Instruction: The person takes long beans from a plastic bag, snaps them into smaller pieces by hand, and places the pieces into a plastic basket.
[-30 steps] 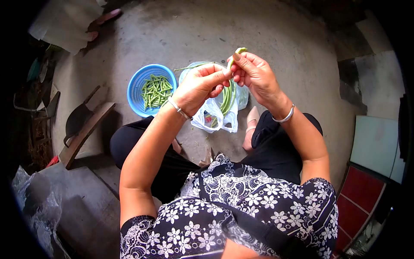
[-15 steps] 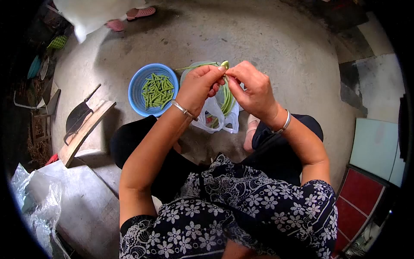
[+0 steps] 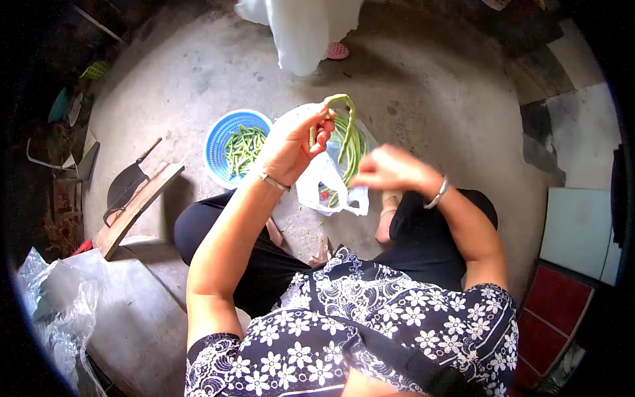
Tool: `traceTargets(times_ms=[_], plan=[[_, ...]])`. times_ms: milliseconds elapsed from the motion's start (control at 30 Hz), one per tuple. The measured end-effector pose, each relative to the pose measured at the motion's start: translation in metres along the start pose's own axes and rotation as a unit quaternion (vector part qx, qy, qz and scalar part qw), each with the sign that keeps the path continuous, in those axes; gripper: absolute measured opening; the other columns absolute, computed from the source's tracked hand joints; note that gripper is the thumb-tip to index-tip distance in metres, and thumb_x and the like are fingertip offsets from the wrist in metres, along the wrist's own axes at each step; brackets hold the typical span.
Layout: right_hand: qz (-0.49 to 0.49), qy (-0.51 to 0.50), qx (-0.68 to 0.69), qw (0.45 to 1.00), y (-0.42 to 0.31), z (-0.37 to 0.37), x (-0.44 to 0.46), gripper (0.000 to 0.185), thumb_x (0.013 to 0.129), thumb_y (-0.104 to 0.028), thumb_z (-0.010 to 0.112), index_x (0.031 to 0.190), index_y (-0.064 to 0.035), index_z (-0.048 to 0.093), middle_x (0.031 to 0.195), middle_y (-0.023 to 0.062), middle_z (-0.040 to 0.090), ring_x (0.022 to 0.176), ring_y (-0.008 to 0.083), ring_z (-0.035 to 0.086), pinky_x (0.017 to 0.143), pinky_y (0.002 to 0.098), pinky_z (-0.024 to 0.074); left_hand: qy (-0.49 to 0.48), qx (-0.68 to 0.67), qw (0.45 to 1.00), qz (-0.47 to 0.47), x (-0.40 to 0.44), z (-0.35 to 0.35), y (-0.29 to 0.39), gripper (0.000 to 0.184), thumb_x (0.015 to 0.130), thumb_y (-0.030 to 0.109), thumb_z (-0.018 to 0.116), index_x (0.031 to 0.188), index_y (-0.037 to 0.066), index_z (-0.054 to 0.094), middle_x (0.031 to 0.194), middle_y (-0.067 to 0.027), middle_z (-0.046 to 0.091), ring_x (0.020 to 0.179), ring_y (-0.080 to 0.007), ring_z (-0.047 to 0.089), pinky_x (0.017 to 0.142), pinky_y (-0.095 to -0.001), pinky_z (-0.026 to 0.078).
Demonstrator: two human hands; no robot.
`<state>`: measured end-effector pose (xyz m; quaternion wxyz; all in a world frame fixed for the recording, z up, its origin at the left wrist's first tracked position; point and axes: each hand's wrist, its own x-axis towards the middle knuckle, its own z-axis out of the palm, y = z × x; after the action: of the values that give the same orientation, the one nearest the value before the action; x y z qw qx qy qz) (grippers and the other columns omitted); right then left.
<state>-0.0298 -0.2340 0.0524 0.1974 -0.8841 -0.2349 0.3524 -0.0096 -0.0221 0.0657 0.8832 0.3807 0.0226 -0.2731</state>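
My left hand is closed on a long green bean, whose free end arches over and hangs down to the right. My right hand is apart from it, just right of a white plastic bag; motion smears its fingers. More long beans lie coiled in and over the bag. To the left of the bag, a blue plastic basket holds many short bean pieces, partly hidden by my left hand.
Another person's white garment and pink shoe are at the far side. A cleaver rests by a wooden board on the left. Clear plastic sheeting lies at lower left; a pale cabinet stands right.
My right hand has come away from my left, moving down and right. The bean's end now hangs loose from my left hand. The other person has moved rightward across the far floor.
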Motion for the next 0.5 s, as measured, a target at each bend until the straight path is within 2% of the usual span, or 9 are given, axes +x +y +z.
traceTargets(times_ms=[67,100,133,167,200,267,333,500], plan=[[-0.034,-0.039,-0.016,0.999,-0.01,0.011,-0.003,0.036,0.078,-0.039,0.06,0.09,-0.0061,0.066,0.077,0.0141,0.064,0.069,0.0252,0.061,0.063,0.0337,0.0465,-0.017,-0.017,1.0,-0.011,-0.002,0.002,0.0,0.017,0.086,0.02,0.059,0.087,0.003,0.058,0.073,-0.001,0.057,0.059,-0.006,0.051,0.051,-0.0164,0.039],[-0.057,0.033,0.021,0.998,-0.009,0.017,-0.001,0.034,0.081,-0.037,0.058,0.096,-0.0071,0.065,0.077,0.0145,0.063,0.073,0.0241,0.062,0.067,0.034,0.0473,-0.029,-0.03,0.999,-0.013,-0.004,0.005,-0.001,0.017,0.086,0.019,0.058,0.088,0.002,0.057,0.074,-0.0019,0.057,0.06,-0.0064,0.051,0.05,-0.0167,0.039],[-0.129,0.1,0.141,0.976,-0.002,0.024,0.011,0.034,0.087,-0.035,0.052,0.105,-0.009,0.062,0.082,0.009,0.064,0.073,0.019,0.062,0.065,0.0312,0.0484,-0.037,-0.029,0.999,-0.017,-0.005,0.006,-0.002,0.018,0.087,0.019,0.056,0.088,0.002,0.057,0.075,-0.0022,0.056,0.06,-0.0071,0.05,0.051,-0.0175,0.038],[-0.103,0.099,0.273,0.951,0.005,0.023,0.016,0.034,0.09,-0.034,0.048,0.11,-0.0092,0.059,0.087,0.0072,0.063,0.073,0.0166,0.062,0.063,0.0284,0.0485,-0.045,-0.029,0.998,-0.023,-0.005,0.005,-0.004,0.018,0.088,0.019,0.054,0.089,0.002,0.056,0.076,-0.0026,0.055,0.061,-0.0077,0.049,0.052,-0.0183,0.038],[-0.076,0.097,0.4,0.908,0.0,0.013,0.019,0.034,0.093,-0.033,0.043,0.114,-0.0094,0.056,0.093,0.0054,0.061,0.073,0.0142,0.061,0.062,0.0257,0.0486,-0.054,-0.029,0.998,-0.028,-0.006,0.005,-0.006,0.019,0.088,0.02,0.052,0.09,0.001,0.055,0.077,-0.003,0.055,0.062,-0.0084,0.048,0.052,-0.0192,0.037],[-0.094,0.123,0.552,0.819,-0.002,-0.005,0.021,0.043,0.095,-0.039,0.037,0.121,-0.0071,0.047,0.105,0.009,0.057,0.073,0.0119,0.06,0.056,0.0214,0.0485,-0.066,-0.057,0.995,-0.046,-0.006,0.007,-0.009,0.02,0.089,0.02,0.05,0.091,0.0,0.055,0.078,-0.0044,0.054,0.062,-0.0096,0.048,0.052,-0.0202,0.038],[-0.149,0.122,0.701,0.686,-0.005,-0.014,0.019,0.042,0.096,-0.036,0.036,0.128,-0.0087,0.039,0.107,0.0096,0.056,0.079,0.0133,0.059,0.06,0.0231,0.0472,-0.079,-0.078,0.991,-0.068,-0.007,0.008,-0.011,0.021,0.089,0.02,0.049,0.091,0.0,0.055,0.078,-0.0049,0.055,0.062,-0.0101,0.048,0.053,-0.0208,0.038],[-0.19,0.182,0.766,0.587,-0.001,-0.024,0.018,0.034,0.095,-0.029,0.041,0.12,-0.0087,0.047,0.103,0.0076,0.059,0.079,0.0119,0.058,0.064,0.0225,0.0438,-0.043,-0.091,0.988,-0.119,-0.011,0.016,-0.023,0.021,0.088,0.021,0.049,0.09,0.001,0.055,0.08,-0.0055,0.057,0.066,-0.0116,0.052,0.057,-0.0218,0.041]])
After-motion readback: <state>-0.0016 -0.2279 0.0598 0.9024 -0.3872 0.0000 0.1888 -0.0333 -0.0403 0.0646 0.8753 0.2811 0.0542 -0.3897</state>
